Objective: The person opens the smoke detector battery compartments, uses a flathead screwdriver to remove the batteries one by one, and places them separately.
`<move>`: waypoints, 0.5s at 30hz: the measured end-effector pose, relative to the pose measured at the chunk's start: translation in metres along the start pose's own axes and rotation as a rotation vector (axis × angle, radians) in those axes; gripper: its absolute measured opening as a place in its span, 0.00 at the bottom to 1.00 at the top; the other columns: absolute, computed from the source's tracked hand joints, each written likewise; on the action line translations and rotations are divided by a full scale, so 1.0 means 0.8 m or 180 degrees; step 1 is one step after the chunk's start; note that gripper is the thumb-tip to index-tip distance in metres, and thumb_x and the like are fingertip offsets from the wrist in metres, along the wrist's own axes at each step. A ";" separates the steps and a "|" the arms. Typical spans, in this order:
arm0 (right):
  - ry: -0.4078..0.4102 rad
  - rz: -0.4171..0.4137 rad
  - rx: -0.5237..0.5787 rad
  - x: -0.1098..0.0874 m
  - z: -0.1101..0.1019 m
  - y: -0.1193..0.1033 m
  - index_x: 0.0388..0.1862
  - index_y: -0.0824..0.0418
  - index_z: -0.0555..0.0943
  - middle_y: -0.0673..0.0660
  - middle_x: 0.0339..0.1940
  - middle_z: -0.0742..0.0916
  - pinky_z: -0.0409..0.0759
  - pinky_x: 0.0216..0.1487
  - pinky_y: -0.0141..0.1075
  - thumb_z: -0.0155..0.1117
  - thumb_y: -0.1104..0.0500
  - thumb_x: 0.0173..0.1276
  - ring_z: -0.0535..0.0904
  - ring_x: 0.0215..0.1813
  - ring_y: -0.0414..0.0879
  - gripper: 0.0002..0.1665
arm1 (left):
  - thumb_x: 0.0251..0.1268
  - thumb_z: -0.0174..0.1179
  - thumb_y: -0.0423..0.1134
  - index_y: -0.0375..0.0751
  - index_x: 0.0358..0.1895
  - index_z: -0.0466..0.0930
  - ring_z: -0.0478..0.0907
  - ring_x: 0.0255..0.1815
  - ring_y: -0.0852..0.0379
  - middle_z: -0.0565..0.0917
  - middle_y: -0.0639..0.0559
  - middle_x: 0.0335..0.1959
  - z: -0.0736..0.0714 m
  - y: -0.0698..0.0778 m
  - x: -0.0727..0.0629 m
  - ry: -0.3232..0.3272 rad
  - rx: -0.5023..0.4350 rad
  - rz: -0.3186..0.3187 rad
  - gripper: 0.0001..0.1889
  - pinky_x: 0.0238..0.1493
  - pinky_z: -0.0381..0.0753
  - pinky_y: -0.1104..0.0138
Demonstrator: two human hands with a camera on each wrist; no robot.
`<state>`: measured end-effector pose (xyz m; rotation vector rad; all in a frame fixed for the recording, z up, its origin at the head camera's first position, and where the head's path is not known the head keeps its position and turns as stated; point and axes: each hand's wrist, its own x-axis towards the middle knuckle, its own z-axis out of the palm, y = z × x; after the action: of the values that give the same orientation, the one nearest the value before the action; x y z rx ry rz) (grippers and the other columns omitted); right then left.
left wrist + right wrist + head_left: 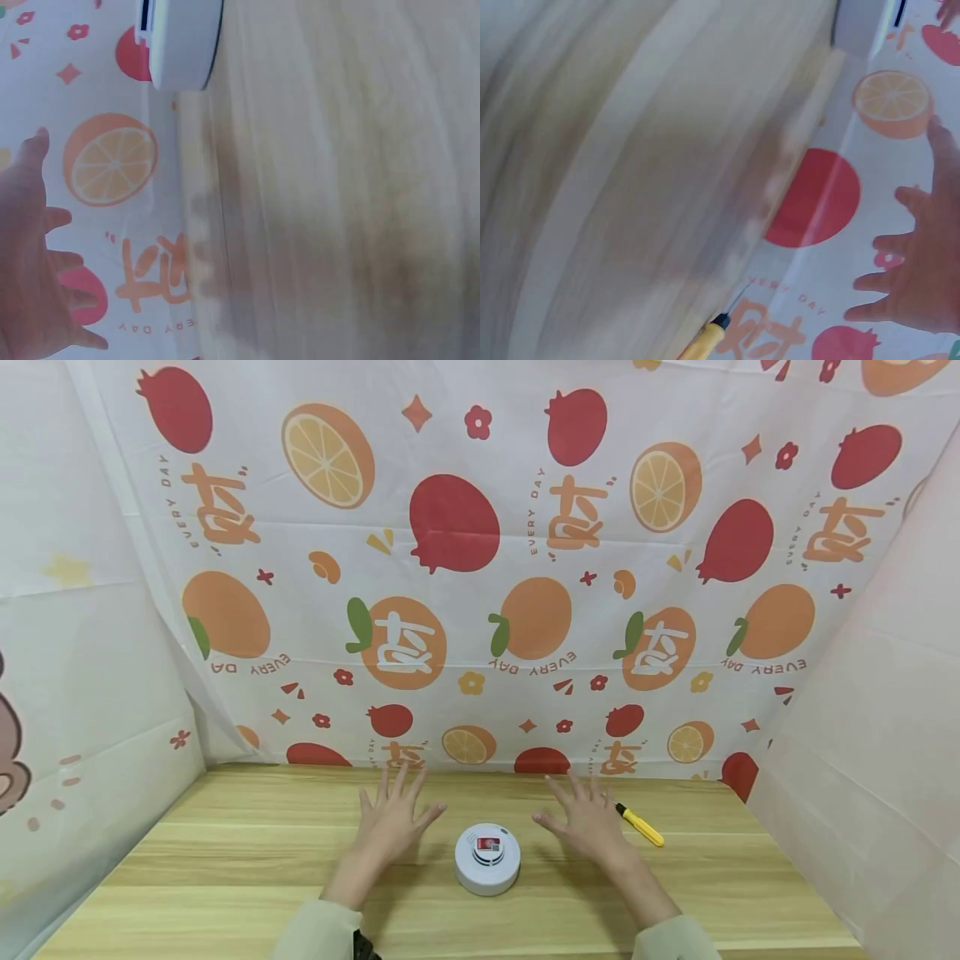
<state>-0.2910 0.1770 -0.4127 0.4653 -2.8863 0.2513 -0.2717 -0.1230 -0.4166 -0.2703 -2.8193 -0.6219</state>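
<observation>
Both hands, left hand (392, 823) and right hand (587, 823), hover fingers-spread (holding nothing) flanking the smoke detector (487, 857), seemingly poised to grasp it.

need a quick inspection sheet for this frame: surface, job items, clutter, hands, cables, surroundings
Surface: light wooden table, bare wood around the items.
Job's things: round white smoke detector lying flat between the hands; yellow-handled screwdriver beyond the right hand.
Clutter: nothing seen.
Hands: left hand and right hand both open, fingers spread, either side of the detector, holding nothing.
Cables: nothing seen.
Surroundings: fruit-print cloth backdrop behind, plain white sheets at both sides.
</observation>
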 end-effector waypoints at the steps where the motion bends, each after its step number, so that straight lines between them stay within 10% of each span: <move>1: -0.0029 -0.0007 -0.0020 -0.001 -0.001 -0.003 0.70 0.49 0.62 0.63 0.70 0.59 0.48 0.61 0.67 0.46 0.29 0.61 0.48 0.67 0.70 0.43 | 0.63 0.45 0.64 0.39 0.69 0.56 0.38 0.68 0.32 0.49 0.35 0.70 0.000 0.001 -0.002 0.0005 -0.0040 0.0010 0.40 0.58 0.31 0.32; 15: -0.0511 -0.0371 0.0774 -0.015 -0.006 -0.047 0.67 0.58 0.65 0.67 0.66 0.65 0.61 0.57 0.64 0.56 0.38 0.63 0.60 0.63 0.66 0.40 | 0.66 0.53 0.49 0.31 0.60 0.68 0.59 0.62 0.33 0.65 0.30 0.61 0.016 0.031 -0.030 -0.0017 -0.1060 0.0207 0.27 0.61 0.57 0.42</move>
<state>-0.2670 0.1463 -0.4055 0.7240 -2.9822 0.5742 -0.2459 -0.0987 -0.4248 -0.4207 -2.6876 -1.0760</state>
